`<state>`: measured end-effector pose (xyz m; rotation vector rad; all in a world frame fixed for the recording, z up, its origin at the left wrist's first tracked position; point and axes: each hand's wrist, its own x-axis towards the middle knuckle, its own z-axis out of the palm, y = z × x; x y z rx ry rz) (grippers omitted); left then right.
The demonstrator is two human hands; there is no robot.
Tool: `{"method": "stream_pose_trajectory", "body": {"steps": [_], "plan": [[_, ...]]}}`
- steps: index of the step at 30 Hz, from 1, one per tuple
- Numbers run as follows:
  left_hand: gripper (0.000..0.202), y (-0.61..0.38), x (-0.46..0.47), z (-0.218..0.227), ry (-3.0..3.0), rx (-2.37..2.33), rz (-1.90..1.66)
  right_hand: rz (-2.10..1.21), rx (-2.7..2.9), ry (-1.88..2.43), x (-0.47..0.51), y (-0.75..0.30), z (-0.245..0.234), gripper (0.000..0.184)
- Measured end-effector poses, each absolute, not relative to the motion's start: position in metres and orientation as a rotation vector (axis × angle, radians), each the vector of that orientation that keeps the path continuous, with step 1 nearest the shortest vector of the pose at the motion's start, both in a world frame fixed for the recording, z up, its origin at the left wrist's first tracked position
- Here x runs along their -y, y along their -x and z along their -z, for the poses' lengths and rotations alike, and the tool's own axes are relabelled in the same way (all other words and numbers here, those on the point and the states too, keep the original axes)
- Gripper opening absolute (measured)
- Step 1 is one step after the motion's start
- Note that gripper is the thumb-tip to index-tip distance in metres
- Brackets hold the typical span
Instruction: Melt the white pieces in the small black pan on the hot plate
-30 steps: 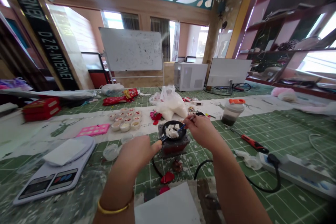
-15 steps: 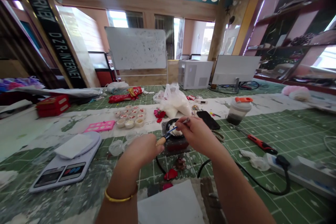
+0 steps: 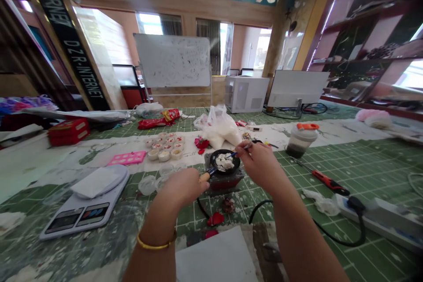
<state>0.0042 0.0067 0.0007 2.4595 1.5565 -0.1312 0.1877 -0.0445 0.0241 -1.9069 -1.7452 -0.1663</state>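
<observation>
My left hand [image 3: 183,187] is shut around the wooden-tipped handle [image 3: 205,177] of a small black frying pan [image 3: 224,161]. White lumps [image 3: 224,162] lie inside the pan, which sits on a small dark hotplate with a red front [image 3: 224,183]. My right hand [image 3: 261,165] pinches a thin blue-and-metal tool [image 3: 238,152], whose tip reaches over the pan's far right rim. Its exact tip shape is too small to tell.
On the green cutting mat lie a digital kitchen scale [image 3: 84,205], a pink mould [image 3: 127,157], several small cups of white paste [image 3: 161,147], a white plastic bag [image 3: 218,128], an orange-lidded jar [image 3: 300,141], a red utility knife [image 3: 330,183] and a power strip [image 3: 373,216].
My right hand has moved back to the right, off the pan, so the white lumps show again. The tool stays in my fingers, and my left hand still holds the pan handle.
</observation>
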Motion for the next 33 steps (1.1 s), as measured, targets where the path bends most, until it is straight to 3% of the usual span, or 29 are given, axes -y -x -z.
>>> {"method": "stream_pose_trajectory", "body": {"steps": [17,33], "plan": [[0.046,-0.008,-0.007,0.000,-2.432,-1.560,0.146,-0.172,1.696,1.718,0.029,-0.204,-0.010,0.031],[0.048,-0.008,-0.005,-0.002,-2.406,-1.549,0.175,0.120,1.755,1.932,0.031,-0.196,-0.015,0.031]]}}
